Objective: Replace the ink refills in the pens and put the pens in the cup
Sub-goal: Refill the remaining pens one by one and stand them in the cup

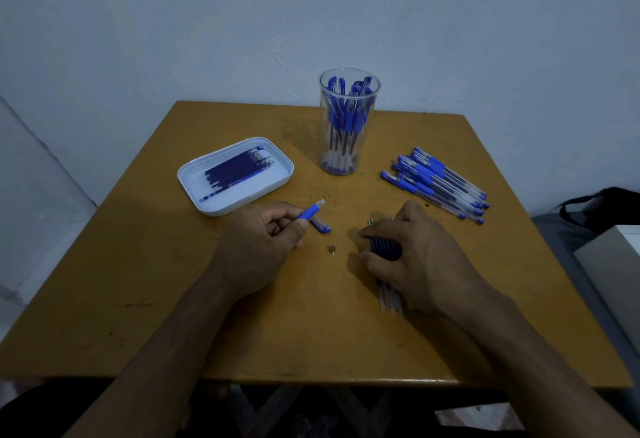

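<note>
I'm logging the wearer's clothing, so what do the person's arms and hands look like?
Both forearms are bare with no sleeves in view. The left hand and right hand wear no gloves, and no rings, watch or bracelets show.

- no text, label, brand, number or sign can be read anywhere in the head view.
- the pens (437,184) lying loose on the table have pale patches near their caps that may be print, but they are too small and blurred to make out.
- the pens standing in the clear cup (349,122) show no legible marking either.
- the refills in the white tray (235,174) are dark and bear nothing that can be read.
</note>
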Action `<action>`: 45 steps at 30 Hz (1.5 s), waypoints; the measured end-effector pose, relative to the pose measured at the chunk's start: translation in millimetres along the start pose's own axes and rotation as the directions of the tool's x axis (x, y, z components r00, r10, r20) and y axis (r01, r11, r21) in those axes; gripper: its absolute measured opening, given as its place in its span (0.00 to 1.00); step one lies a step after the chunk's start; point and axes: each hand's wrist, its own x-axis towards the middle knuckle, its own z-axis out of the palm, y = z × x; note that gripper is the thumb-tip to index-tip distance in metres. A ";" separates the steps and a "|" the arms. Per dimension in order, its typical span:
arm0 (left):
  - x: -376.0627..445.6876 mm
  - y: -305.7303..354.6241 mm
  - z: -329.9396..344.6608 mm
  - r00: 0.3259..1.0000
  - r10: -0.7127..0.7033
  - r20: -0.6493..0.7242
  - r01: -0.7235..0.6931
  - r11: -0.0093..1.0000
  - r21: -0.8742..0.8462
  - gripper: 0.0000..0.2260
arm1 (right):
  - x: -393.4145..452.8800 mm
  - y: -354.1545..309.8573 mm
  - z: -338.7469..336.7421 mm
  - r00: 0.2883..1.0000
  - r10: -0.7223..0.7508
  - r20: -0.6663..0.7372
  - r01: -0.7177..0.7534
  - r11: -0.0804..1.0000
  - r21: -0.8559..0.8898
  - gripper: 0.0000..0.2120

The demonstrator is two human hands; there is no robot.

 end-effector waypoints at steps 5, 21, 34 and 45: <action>2.2 -2.0 -18.1 0.993 -0.028 -0.114 0.013 0.991 -0.133 0.06 | 11.2 -25.8 -3.7 0.994 -0.096 -0.058 0.100 0.993 0.067 0.19; 4.6 -49.3 -128.7 0.850 -0.147 -0.505 0.106 0.988 -0.108 0.05 | 174.6 -169.1 35.9 0.919 -0.381 0.104 0.394 0.903 -0.170 0.15; 6.3 -50.6 -134.3 0.860 -0.103 -0.499 0.068 0.994 -0.089 0.06 | 191.7 -170.7 46.6 0.857 -0.488 0.167 0.513 0.840 -0.177 0.08; 11.7 -46.9 -123.3 0.890 -0.054 -0.454 0.033 0.998 -0.054 0.05 | 173.3 -162.4 22.2 0.847 -0.515 0.128 0.531 0.817 -0.224 0.08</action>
